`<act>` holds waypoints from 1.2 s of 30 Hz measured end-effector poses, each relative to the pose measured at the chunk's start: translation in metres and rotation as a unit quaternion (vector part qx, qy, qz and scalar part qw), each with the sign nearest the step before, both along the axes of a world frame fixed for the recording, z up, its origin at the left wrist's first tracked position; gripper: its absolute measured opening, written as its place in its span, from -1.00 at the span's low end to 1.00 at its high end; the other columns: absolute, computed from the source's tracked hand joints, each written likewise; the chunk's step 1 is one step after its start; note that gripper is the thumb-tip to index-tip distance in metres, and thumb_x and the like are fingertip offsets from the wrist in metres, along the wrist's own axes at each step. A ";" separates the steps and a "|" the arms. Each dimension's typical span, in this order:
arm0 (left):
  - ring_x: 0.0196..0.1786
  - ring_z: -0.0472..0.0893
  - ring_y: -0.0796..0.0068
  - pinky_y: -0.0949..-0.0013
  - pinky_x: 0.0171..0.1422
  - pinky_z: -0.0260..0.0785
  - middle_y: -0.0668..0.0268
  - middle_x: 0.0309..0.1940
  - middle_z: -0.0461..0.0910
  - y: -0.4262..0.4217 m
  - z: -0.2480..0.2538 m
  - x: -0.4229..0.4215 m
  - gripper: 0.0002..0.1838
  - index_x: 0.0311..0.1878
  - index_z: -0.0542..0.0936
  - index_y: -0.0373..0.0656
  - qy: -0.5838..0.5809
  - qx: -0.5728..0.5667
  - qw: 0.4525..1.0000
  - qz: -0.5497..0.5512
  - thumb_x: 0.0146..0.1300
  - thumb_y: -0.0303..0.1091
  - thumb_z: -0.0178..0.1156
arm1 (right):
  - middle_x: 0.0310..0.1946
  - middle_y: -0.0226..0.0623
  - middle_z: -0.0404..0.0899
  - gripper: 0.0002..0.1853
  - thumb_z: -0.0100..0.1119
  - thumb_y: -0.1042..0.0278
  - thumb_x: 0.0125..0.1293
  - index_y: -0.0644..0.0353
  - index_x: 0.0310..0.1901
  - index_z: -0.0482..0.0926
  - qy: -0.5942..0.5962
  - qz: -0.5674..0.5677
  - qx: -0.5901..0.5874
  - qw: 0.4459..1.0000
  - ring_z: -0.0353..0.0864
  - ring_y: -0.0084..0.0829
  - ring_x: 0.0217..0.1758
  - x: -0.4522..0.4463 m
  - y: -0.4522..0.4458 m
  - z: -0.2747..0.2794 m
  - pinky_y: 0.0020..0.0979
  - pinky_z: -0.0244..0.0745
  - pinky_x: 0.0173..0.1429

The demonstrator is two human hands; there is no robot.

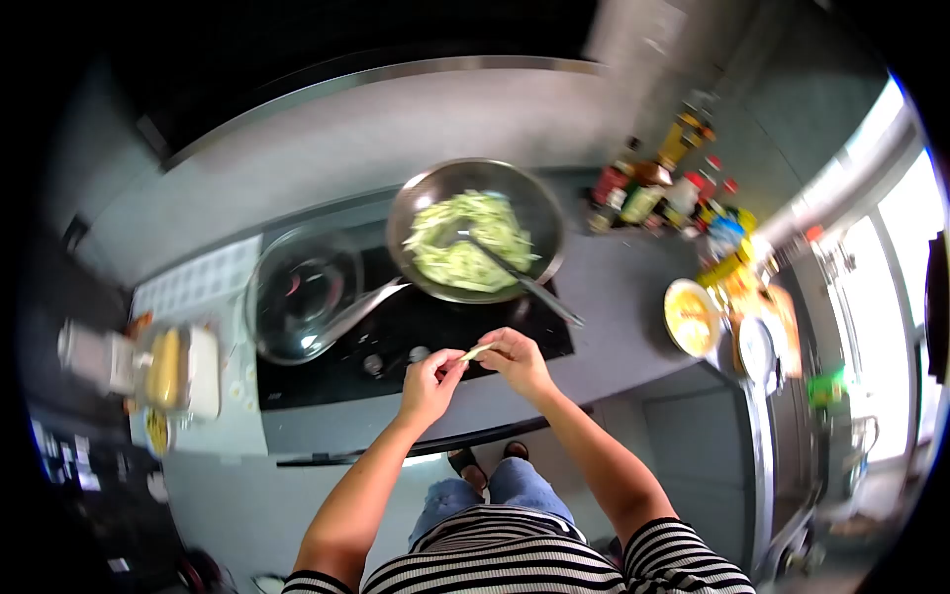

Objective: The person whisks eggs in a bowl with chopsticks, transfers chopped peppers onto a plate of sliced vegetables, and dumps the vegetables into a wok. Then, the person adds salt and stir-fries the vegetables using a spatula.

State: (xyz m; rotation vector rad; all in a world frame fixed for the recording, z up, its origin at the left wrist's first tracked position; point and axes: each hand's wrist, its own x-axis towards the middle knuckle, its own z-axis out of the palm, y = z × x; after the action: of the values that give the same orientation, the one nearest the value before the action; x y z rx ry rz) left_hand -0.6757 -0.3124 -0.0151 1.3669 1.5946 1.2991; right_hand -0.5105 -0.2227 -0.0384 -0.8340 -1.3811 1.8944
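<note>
Both hands meet just in front of the cooktop (416,371). A thin pale strip of vegetable (478,351) is pinched between them, with my left hand (431,382) at its left end and my right hand (519,360) at its right end. Behind them a steel wok (404,203) sits on the cooktop, full of pale green vegetable strips (460,262). A spatula (529,287) rests in the wok, its handle leaning over the rim to the lower right. The long wok handle (361,312) points to the lower left.
A glass lid (297,297) lies left of the wok. Farther left stands a boxy appliance (203,371). Bottles and jars (658,188) crowd the back right corner. A bowl with yellow contents (693,319) is at the right, beside a cutting board (785,322).
</note>
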 end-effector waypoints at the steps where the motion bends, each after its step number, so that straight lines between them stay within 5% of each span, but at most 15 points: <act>1: -0.46 0.59 0.62 0.50 -0.35 0.41 0.29 -0.47 0.67 0.008 0.000 0.016 -0.84 -0.14 0.66 -0.25 0.007 -0.009 0.999 -0.035 0.28 -0.39 0.25 | -0.17 -0.31 0.66 -0.80 0.19 0.57 0.32 0.25 -0.03 0.51 -0.046 -0.029 0.004 0.999 0.64 -0.53 -0.10 0.019 -0.004 0.000 -0.50 0.55 -0.01; 7: -0.38 0.63 0.59 0.49 -0.29 0.44 0.26 -0.40 0.70 0.037 0.003 0.137 -0.79 -0.07 0.65 -0.24 0.043 -0.054 0.969 -0.239 0.29 -0.36 0.24 | -0.27 -0.38 0.64 -0.80 0.26 0.42 0.32 0.30 -0.09 0.56 -0.019 -0.201 -0.056 0.978 0.61 -0.59 -0.16 0.180 -0.054 -0.004 -0.55 0.52 -0.03; 10: -0.29 0.66 0.55 0.47 -0.19 0.50 0.23 -0.29 0.71 0.031 -0.015 0.222 -0.68 0.07 0.62 -0.24 0.046 -0.075 0.941 -0.328 0.28 -0.35 0.25 | -0.22 -0.32 0.64 -0.77 0.24 0.40 0.33 0.28 -0.04 0.55 0.043 -0.372 -0.154 0.914 0.63 -0.54 -0.15 0.264 -0.111 -0.020 -0.51 0.54 0.00; 16: -0.12 0.68 0.49 0.41 0.02 0.52 0.18 -0.17 0.71 -0.039 -0.041 0.408 -0.67 0.12 0.59 -0.20 0.076 -0.129 0.802 -0.579 0.32 -0.37 0.21 | -0.21 -0.26 0.62 -0.82 0.21 0.46 0.34 0.26 -0.06 0.51 0.145 -0.685 -0.247 0.670 0.64 -0.47 -0.17 0.417 -0.290 -0.082 -0.48 0.62 -0.09; 20: -0.10 0.69 0.41 0.37 0.05 0.52 0.14 -0.15 0.70 -0.109 -0.043 0.518 -0.62 0.17 0.56 -0.17 0.105 -0.154 0.693 -0.696 0.29 -0.37 0.21 | -0.27 -0.27 0.63 -0.84 0.18 0.49 0.35 0.23 -0.08 0.46 0.183 -0.814 -0.205 0.512 0.65 -0.48 -0.21 0.495 -0.403 -0.109 -0.51 0.61 -0.15; 23: -0.11 0.67 0.45 0.37 0.05 0.51 0.17 -0.12 0.69 -0.154 -0.041 0.580 -0.61 0.21 0.52 -0.16 0.121 -0.158 0.625 -0.755 0.32 -0.38 0.19 | 0.11 -0.06 0.46 -0.39 0.11 0.52 0.38 0.35 0.39 0.11 0.215 -0.872 -0.160 0.410 0.61 -0.35 0.01 0.541 -0.457 -0.129 -0.37 0.58 0.07; 24: -0.10 0.67 0.43 0.35 0.06 0.50 0.17 -0.10 0.68 -0.165 -0.046 0.596 -0.59 0.24 0.50 -0.13 0.128 -0.156 0.602 -0.772 0.32 -0.39 0.18 | 0.31 0.03 0.26 -0.24 0.07 0.52 0.40 0.35 0.48 -0.14 0.206 -0.878 -0.179 0.393 0.54 -0.26 0.13 0.546 -0.469 -0.132 -0.29 0.52 0.18; 25: -0.10 0.67 0.42 0.35 0.06 0.51 0.18 -0.10 0.68 -0.176 -0.052 0.608 -0.59 0.24 0.50 -0.13 0.129 -0.145 0.591 -0.783 0.32 -0.39 0.18 | 0.34 0.06 0.24 -0.28 0.05 0.52 0.40 0.34 0.47 -0.10 0.213 -0.880 -0.206 0.372 0.53 -0.23 0.15 0.549 -0.478 -0.135 -0.27 0.53 0.18; 31: -0.11 0.67 0.41 0.34 0.06 0.51 0.19 -0.11 0.68 -0.187 -0.052 0.631 -0.58 0.24 0.50 -0.14 0.125 -0.132 0.591 -0.786 0.32 -0.40 0.19 | 0.11 -0.10 0.45 -0.39 0.08 0.48 0.40 0.29 0.41 0.09 0.182 -0.853 -0.198 0.447 0.58 -0.36 0.02 0.551 -0.461 -0.124 -0.36 0.56 0.06; 32: -0.11 0.67 0.41 0.34 0.06 0.51 0.19 -0.11 0.68 -0.179 -0.054 0.625 -0.58 0.24 0.50 -0.15 0.118 -0.133 0.605 -0.776 0.31 -0.40 0.19 | 0.02 -0.20 0.53 -0.51 0.12 0.46 0.38 0.27 0.30 0.27 0.155 -0.841 -0.192 0.481 0.59 -0.45 -0.03 0.550 -0.445 -0.120 -0.42 0.57 0.00; 36: -0.10 0.68 0.39 0.33 0.06 0.52 0.15 -0.10 0.68 -0.123 -0.038 0.573 -0.58 0.22 0.51 -0.19 0.104 -0.129 0.713 -0.681 0.29 -0.42 0.19 | -0.13 -0.34 0.60 -0.69 0.15 0.44 0.36 0.24 0.12 0.48 0.023 -0.714 -0.174 0.678 0.61 -0.54 -0.11 0.533 -0.334 -0.063 -0.48 0.56 -0.04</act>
State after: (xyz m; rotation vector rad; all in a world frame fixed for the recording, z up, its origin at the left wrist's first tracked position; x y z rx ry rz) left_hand -0.1026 -0.4351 -0.0534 1.8646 0.4151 -0.0071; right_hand 0.0229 -0.5572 -0.1011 -1.4082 0.0068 0.8030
